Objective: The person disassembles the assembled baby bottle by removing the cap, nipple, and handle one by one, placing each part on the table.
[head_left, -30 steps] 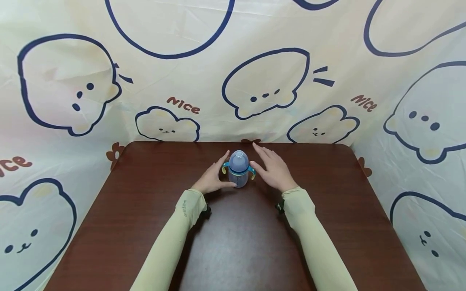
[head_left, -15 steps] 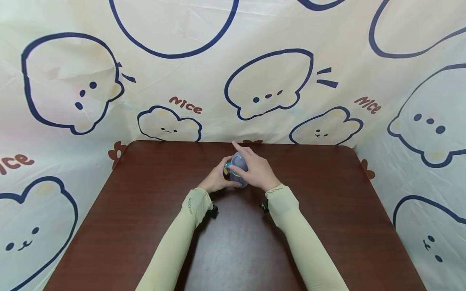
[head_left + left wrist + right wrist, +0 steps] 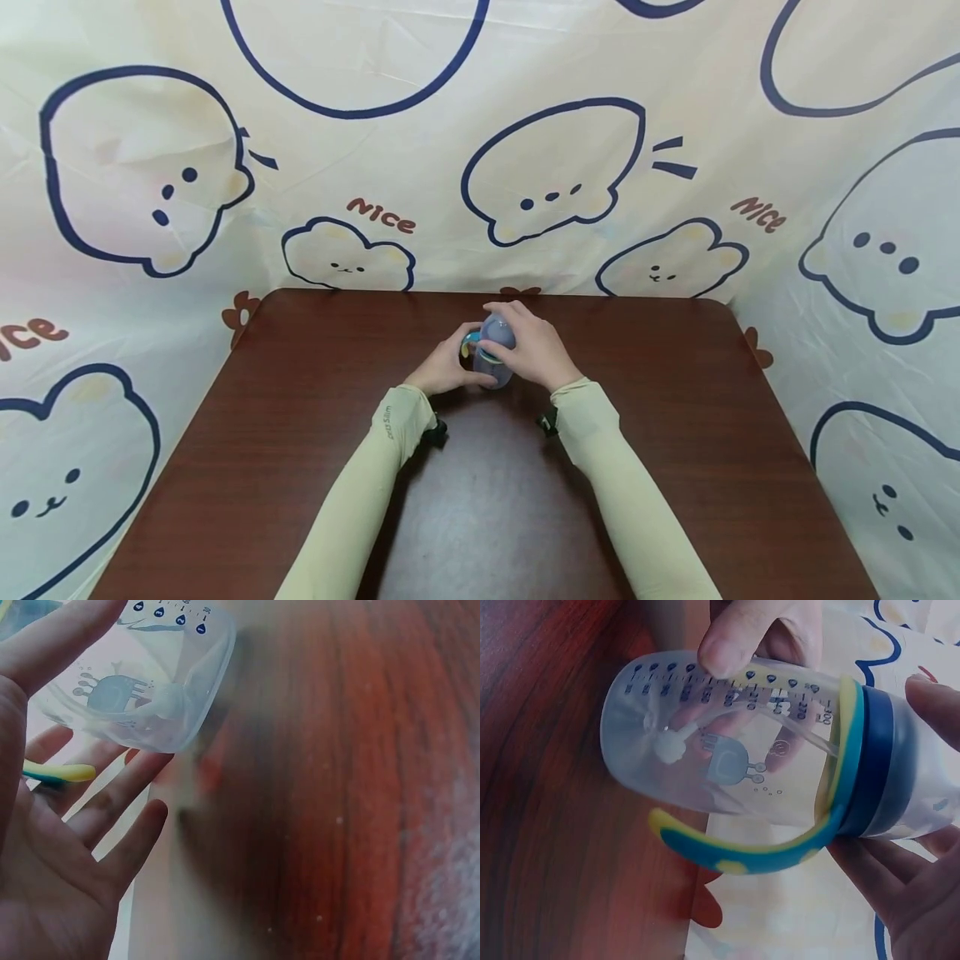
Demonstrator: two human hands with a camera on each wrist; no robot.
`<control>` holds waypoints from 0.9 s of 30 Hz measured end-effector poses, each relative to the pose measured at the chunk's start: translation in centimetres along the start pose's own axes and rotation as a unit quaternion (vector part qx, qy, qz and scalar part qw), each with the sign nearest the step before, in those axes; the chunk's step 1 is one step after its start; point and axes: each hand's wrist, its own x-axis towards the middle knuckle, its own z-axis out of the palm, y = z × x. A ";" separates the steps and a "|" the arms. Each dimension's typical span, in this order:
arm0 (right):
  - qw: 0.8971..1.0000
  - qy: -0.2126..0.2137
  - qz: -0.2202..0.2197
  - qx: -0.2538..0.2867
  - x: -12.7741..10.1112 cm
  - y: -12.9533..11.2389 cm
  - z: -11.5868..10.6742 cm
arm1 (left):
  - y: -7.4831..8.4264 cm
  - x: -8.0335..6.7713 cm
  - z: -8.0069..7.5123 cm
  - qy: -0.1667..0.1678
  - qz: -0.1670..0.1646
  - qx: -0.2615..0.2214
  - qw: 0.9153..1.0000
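The right grip (image 3: 534,350), a bare hand, grasps the top of a translucent plastic baby bottle (image 3: 500,375): its thumb lies on the near side, its fingers reach over to the far side, around the translucent grey-blue domed cap (image 3: 497,331). The left grip (image 3: 442,367), also a bare hand, grasps the lower, clear body, thumb in front and fingers behind; in the left wrist view its little finger stands apart from the wall.

The bottle is therefore directly between the two grips, its long axis near upright with a slight lean, domed cap uppermost. The right grip is nearer the cap end, the left nearer the base; the dark blue collar (image 3: 876,761) sits just below the dome, a relation on which any turning or pulling of the top would hinge, I judge. Whether the base touches the worktop cannot be told.

One curved teal-and-yellow handle (image 3: 468,343) sits within the hollow of the left grip; another (image 3: 750,859) arches beside the body in the right wrist view. Inside the body shows a straw with a white end (image 3: 671,745).

Farther out come pale green sleeves (image 3: 337,508), the dark reddish-brown worktop (image 3: 480,517), and a cream cloth backdrop (image 3: 555,50) with navy cartoon outlines.
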 end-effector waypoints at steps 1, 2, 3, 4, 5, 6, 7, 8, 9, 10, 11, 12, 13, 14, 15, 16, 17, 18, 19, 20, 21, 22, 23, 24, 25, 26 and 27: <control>1.000 0.000 0.005 0.005 0.0 0.1 -0.1 | 0.0 0.0 -0.1 0.001 0.002 -0.001 1.000; 1.000 0.001 0.010 0.010 -0.1 0.1 -0.2 | 0.0 0.0 -0.2 0.002 0.002 -0.002 1.000; 1.000 0.001 0.015 0.015 -0.1 0.2 -0.3 | 0.0 -0.1 -0.3 0.003 0.003 -0.003 1.000; 1.000 0.002 0.020 0.020 -0.1 0.3 -0.3 | 0.1 -0.1 -0.3 0.005 0.002 -0.003 1.000; 0.999 0.003 0.025 0.024 -0.1 0.4 -0.4 | 0.1 -0.1 -0.4 0.007 0.000 -0.002 1.000; 0.999 0.002 0.031 0.027 -0.2 0.5 -0.5 | 0.1 -0.1 -0.4 0.009 -0.002 0.000 1.000; 0.999 0.004 0.036 0.032 -0.2 0.7 -0.6 | 0.2 -0.1 -0.5 0.011 -0.002 0.003 1.000; 0.998 0.005 0.041 0.036 -0.3 0.8 -0.7 | 0.2 0.0 -0.5 0.011 -0.003 0.004 1.000; 0.998 0.006 0.047 0.041 -0.4 0.9 -0.8 | 0.2 0.0 -0.5 0.011 -0.002 0.003 1.000; 0.997 0.007 0.054 0.046 -0.5 1.1 -0.9 | 0.3 0.0 -0.4 0.010 -0.002 0.003 1.000; 0.997 0.009 0.061 0.050 -0.6 1.3 -1.0 | 0.3 0.0 -0.4 0.010 -0.004 0.006 1.000; 0.996 0.012 0.068 0.055 -0.8 1.5 -1.0 | 0.4 0.0 -0.3 0.009 -0.006 0.007 1.000; 0.995 0.016 0.075 0.059 -0.9 1.6 -1.0 | 0.4 -0.1 -0.2 0.008 -0.008 0.008 1.000; 0.995 0.020 0.081 0.061 -1.0 1.8 -0.9 | 0.5 -0.2 0.0 0.009 -0.014 0.005 1.000; 0.994 0.023 0.087 0.063 -1.1 2.0 -0.9 | 0.6 -0.3 0.1 0.013 -0.021 0.002 1.000; 0.993 0.026 0.093 0.064 -1.2 2.2 -0.9 | 0.7 -0.4 0.2 0.020 -0.027 0.006 0.999; 0.993 0.029 0.099 0.065 -1.3 2.4 -0.9 | 0.7 -0.6 0.4 0.028 -0.031 0.014 0.999; 0.992 0.031 0.105 0.066 -1.4 2.5 -0.9 | 0.8 -0.8 0.5 0.040 -0.032 0.023 0.998; 0.991 0.033 0.110 0.067 -1.5 2.6 -0.9 | 1.0 -1.0 0.6 0.054 -0.030 0.033 0.998; 0.991 0.033 0.114 0.067 -1.5 2.8 -0.9 | 1.1 -1.3 0.7 0.068 -0.025 0.048 0.996; 0.990 0.033 0.119 0.068 -1.6 2.9 -0.9 | 1.3 -1.4 0.8 0.081 -0.015 0.070 0.994; 0.989 0.033 0.123 0.069 -1.7 3.1 -0.9 | 1.5 -1.6 0.9 0.093 -0.001 0.093 0.991; 0.989 0.034 0.126 0.071 -1.7 3.2 -0.9 | 1.8 -1.6 1.0 0.101 0.014 0.118 0.988; 0.989 0.035 0.128 0.072 -1.7 3.3 -0.9 | 2.0 -1.6 1.1 0.106 0.028 0.141 0.984; 0.988 0.036 0.130 0.072 -1.7 3.5 -0.9 | 2.2 -1.6 1.3 0.108 0.042 0.163 0.980; 0.988 0.037 0.133 0.073 -1.8 3.6 -0.9 | 2.4 -1.5 1.6 0.107 0.052 0.184 0.976; 0.987 0.037 0.135 0.073 -1.8 3.6 -1.0 | 2.5 -1.4 1.8 0.105 0.059 0.202 0.972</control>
